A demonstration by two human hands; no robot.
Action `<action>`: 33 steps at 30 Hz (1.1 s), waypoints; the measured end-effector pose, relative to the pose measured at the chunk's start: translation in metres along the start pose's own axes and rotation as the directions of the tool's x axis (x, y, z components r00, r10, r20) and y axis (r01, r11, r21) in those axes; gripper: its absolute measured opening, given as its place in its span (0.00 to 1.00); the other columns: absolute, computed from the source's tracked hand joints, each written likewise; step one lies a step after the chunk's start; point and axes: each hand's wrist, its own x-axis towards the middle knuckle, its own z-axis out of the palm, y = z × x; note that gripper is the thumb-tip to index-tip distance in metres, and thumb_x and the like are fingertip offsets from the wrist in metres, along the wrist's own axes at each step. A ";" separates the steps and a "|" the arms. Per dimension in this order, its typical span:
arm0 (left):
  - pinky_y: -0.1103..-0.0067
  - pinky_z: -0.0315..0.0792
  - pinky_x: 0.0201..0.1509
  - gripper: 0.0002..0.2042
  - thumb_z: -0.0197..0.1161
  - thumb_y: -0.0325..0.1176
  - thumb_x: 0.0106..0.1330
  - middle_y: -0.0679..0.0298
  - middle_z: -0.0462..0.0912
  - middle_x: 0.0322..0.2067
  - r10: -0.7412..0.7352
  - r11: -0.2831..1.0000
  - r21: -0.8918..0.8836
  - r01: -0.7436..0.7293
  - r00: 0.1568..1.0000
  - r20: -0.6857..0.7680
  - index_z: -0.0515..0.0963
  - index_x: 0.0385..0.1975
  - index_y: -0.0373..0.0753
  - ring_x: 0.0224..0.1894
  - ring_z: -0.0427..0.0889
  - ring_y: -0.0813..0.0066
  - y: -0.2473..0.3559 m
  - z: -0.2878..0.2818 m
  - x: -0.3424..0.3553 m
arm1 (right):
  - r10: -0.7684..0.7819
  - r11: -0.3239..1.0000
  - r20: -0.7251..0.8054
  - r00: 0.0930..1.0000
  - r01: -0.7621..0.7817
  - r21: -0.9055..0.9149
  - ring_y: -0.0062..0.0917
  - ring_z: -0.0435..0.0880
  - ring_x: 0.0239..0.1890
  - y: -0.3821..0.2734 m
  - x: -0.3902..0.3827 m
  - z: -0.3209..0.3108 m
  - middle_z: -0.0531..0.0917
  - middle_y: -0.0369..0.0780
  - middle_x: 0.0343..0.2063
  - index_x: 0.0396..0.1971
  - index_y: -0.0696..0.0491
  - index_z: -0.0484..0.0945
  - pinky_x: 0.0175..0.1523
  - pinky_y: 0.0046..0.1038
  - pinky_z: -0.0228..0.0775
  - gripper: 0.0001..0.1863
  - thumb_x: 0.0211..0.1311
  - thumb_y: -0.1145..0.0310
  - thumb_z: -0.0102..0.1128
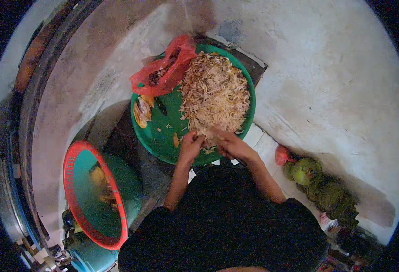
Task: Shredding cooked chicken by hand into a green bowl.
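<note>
1. Head view, looking straight down: my left hand and right hand sit side by side at the near rim of the round green tray, and both are buried in the near edge of the heap of pale shredded strips.

2. The heap lies directly ahead of both hands, spreading away from me toward the far rim of the tray. Its bulk sits a little to the right of centre, so my right hand is marginally nearer the thick part, while my left works the thin near fringe.

3. The left hand is curled with its fingers bent down into the shreds. It looks pinched on a small tuft, though I cannot tell for certain.

4. The right hand lies flatter, fingers reaching forward and inward toward the left one. Whether they are closed on strips I cannot tell.

5. Left of the heap on the tray there are a few yellowish peel pieces, and beyond them a crumpled red plastic bag draped over the far-left rim.

6. Off to my left stands a teal bucket with a red rim. To my right, green round fruits rest against the wall on the floor.
</note>
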 end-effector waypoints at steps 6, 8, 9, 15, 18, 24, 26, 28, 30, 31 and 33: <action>0.82 0.71 0.26 0.05 0.58 0.26 0.57 0.64 0.78 0.22 -0.073 0.968 -0.235 0.089 0.994 0.075 0.75 0.28 0.30 0.22 0.76 0.80 -0.001 0.007 0.008 | -0.277 0.958 -0.283 0.918 0.241 -0.157 0.13 0.67 0.18 0.044 0.028 -0.012 0.73 0.32 0.19 0.54 0.51 0.66 0.22 0.18 0.59 0.19 0.63 0.65 0.47; 0.82 0.71 0.26 0.05 0.59 0.26 0.57 0.63 0.79 0.22 -0.094 0.970 -0.219 0.109 0.993 0.076 0.76 0.28 0.30 0.22 0.76 0.80 -0.004 0.004 0.007 | -0.075 0.995 -0.281 0.957 0.091 0.046 0.14 0.67 0.17 0.011 0.017 -0.015 0.73 0.33 0.19 0.53 0.52 0.67 0.21 0.18 0.59 0.18 0.63 0.64 0.48; 0.82 0.71 0.26 0.05 0.59 0.26 0.57 0.63 0.79 0.22 -0.094 0.969 -0.220 0.110 0.992 0.084 0.76 0.28 0.30 0.22 0.76 0.80 0.006 0.004 0.007 | -0.070 0.995 -0.287 0.955 0.087 0.046 0.14 0.67 0.17 -0.001 0.009 -0.015 0.73 0.33 0.19 0.53 0.52 0.67 0.21 0.18 0.59 0.18 0.63 0.64 0.48; 0.82 0.71 0.24 0.06 0.58 0.26 0.57 0.63 0.79 0.19 0.093 0.990 0.102 -0.092 0.996 -0.002 0.78 0.26 0.29 0.20 0.76 0.81 0.042 0.002 0.013 | -0.629 0.761 -0.104 0.771 0.583 -0.284 0.16 0.68 0.16 0.015 0.039 -0.019 0.72 0.34 0.17 0.47 0.53 0.69 0.19 0.20 0.58 0.14 0.61 0.67 0.49; 0.82 0.71 0.25 0.06 0.57 0.26 0.58 0.63 0.79 0.20 0.072 0.995 -0.069 -0.068 0.996 0.053 0.78 0.29 0.29 0.21 0.77 0.80 0.026 -0.001 0.033 | -0.351 0.907 -0.325 0.878 0.233 -0.351 0.19 0.73 0.19 0.005 0.051 -0.034 0.75 0.36 0.20 0.43 0.56 0.69 0.24 0.23 0.65 0.13 0.60 0.68 0.51; 0.83 0.74 0.29 0.08 0.56 0.25 0.59 0.62 0.80 0.24 0.252 0.966 -0.064 -0.252 0.968 0.006 0.76 0.37 0.30 0.23 0.78 0.79 0.046 -0.003 0.042 | -0.447 0.861 -0.106 0.888 0.395 -0.320 0.17 0.71 0.17 -0.036 0.042 -0.033 0.76 0.35 0.22 0.46 0.53 0.69 0.24 0.22 0.65 0.14 0.61 0.67 0.50; 0.82 0.74 0.33 0.12 0.56 0.25 0.60 0.59 0.80 0.34 0.333 0.934 -0.116 -0.339 0.940 -0.072 0.74 0.43 0.32 0.33 0.79 0.76 0.048 0.000 0.046 | -0.539 0.821 -0.191 0.821 0.460 -0.338 0.17 0.72 0.18 -0.024 0.054 -0.048 0.77 0.36 0.24 0.46 0.53 0.70 0.25 0.22 0.66 0.14 0.61 0.67 0.50; 0.81 0.75 0.35 0.14 0.56 0.25 0.59 0.58 0.77 0.41 0.416 0.899 -0.106 -0.425 0.904 -0.097 0.72 0.46 0.33 0.40 0.77 0.74 0.069 -0.007 0.038 | -0.616 0.777 -0.261 0.743 0.522 -0.352 0.17 0.72 0.18 -0.034 0.051 -0.048 0.78 0.37 0.26 0.47 0.52 0.70 0.26 0.22 0.67 0.14 0.62 0.66 0.49; 0.79 0.75 0.37 0.16 0.57 0.25 0.59 0.57 0.74 0.47 0.491 0.859 -0.095 -0.504 0.862 -0.126 0.71 0.49 0.35 0.46 0.75 0.72 0.072 -0.012 0.036 | -0.346 0.938 -0.335 0.876 0.312 -0.153 0.18 0.75 0.20 -0.058 0.034 -0.044 0.79 0.41 0.34 0.48 0.52 0.70 0.29 0.23 0.70 0.15 0.62 0.66 0.49; 0.78 0.75 0.38 0.18 0.58 0.25 0.57 0.56 0.72 0.50 0.507 0.862 0.050 -0.505 0.861 -0.043 0.70 0.49 0.36 0.49 0.73 0.69 0.069 -0.018 0.039 | -0.345 0.938 -0.334 0.877 0.310 -0.154 0.18 0.75 0.20 -0.052 0.037 -0.042 0.79 0.41 0.34 0.48 0.52 0.70 0.29 0.23 0.70 0.15 0.62 0.66 0.49; 0.77 0.75 0.39 0.19 0.59 0.25 0.56 0.55 0.69 0.52 0.512 0.838 0.188 -0.512 0.857 0.049 0.70 0.50 0.37 0.52 0.71 0.66 0.054 -0.020 0.046 | -0.437 0.899 -0.493 0.753 0.353 -0.259 0.21 0.75 0.21 -0.027 0.050 -0.041 0.80 0.45 0.31 0.51 0.51 0.69 0.29 0.25 0.70 0.17 0.62 0.67 0.48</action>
